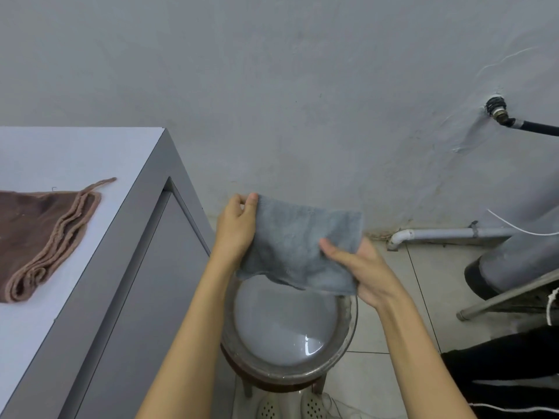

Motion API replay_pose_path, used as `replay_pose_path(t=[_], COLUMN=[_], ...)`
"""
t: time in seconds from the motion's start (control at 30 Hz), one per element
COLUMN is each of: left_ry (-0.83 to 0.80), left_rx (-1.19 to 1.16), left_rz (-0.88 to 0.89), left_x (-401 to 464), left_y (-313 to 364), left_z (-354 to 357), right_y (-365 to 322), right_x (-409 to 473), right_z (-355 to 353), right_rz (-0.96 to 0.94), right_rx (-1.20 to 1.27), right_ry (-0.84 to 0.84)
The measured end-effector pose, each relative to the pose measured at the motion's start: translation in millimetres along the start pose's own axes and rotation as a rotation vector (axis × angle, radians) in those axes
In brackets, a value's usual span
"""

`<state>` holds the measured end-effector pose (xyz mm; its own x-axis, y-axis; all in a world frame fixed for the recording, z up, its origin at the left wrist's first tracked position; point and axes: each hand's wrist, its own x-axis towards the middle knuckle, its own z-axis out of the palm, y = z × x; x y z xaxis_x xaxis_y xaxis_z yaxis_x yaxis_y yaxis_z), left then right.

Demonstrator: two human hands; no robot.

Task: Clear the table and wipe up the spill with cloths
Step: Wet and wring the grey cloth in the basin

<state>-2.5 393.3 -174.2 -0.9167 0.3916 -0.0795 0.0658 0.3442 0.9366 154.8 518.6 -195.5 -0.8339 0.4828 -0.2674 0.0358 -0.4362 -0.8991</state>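
Observation:
A grey cloth (299,243) is stretched between both hands above a metal basin (348,337) of cloudy water. My left hand (236,228) pinches the cloth's upper left corner. My right hand (360,267) holds its right side, thumb lying across the front. A brown cloth (39,234), folded in layers, lies on the white table (90,158) to the left, apart from both hands.
The basin rests on a small stool (317,385) beside the table's grey side panel (157,282). A white pipe (438,234) runs along the wall base at right, with a grey cylinder (520,252) and a black hose (532,127). Slippers (290,406) show on the tiled floor.

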Motion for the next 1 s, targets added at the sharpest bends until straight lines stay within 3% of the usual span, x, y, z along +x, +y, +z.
replay_pose_path(t=[0.1, 0.2, 0.3, 0.47, 0.6, 0.73, 0.9, 1.0], left_ry=[-0.075, -0.347, -0.526, -0.422, -0.389, -0.354, -0.482, -0.463], left_rx=[-0.178, -0.361, -0.116, -0.123, -0.048, -0.075, -0.164, -0.129], left_rz=[-0.082, -0.031, 0.092, 0.096, 0.138, 0.124, -0.053, -0.043], left_x=[-6.4, -15.8, -23.7, -21.2, -21.0, -22.5, -28.6, -26.3], left_y=[-1.4, -6.5, -14.6, -4.6, 0.7, -9.9, -24.2, -25.1], left_z=[-3.9, -18.4, -19.1, -21.5, -19.9, -24.9, -25.1, -23.0], right_y=[9.2, 1.0, -6.4, -14.2, -7.6, -5.4, 1.3, 2.4], right_x=[3.0, 5.2, 3.1, -0.8, 3.6, 6.9, 13.3, 12.9], right_z=[5.7, 1.8, 2.9, 7.9, 13.4, 14.7, 14.4, 12.5], right_rz=[-0.022, -0.113, -0.159, -0.232, -0.164, -0.113, -0.082, -0.107], right_rx=[-0.025, 0.031, 0.037, 0.066, -0.107, -0.017, -0.077, -0.117], right_ry=[0.036, 0.035, 0.029, -0.006, 0.076, 0.070, 0.087, 0.078])
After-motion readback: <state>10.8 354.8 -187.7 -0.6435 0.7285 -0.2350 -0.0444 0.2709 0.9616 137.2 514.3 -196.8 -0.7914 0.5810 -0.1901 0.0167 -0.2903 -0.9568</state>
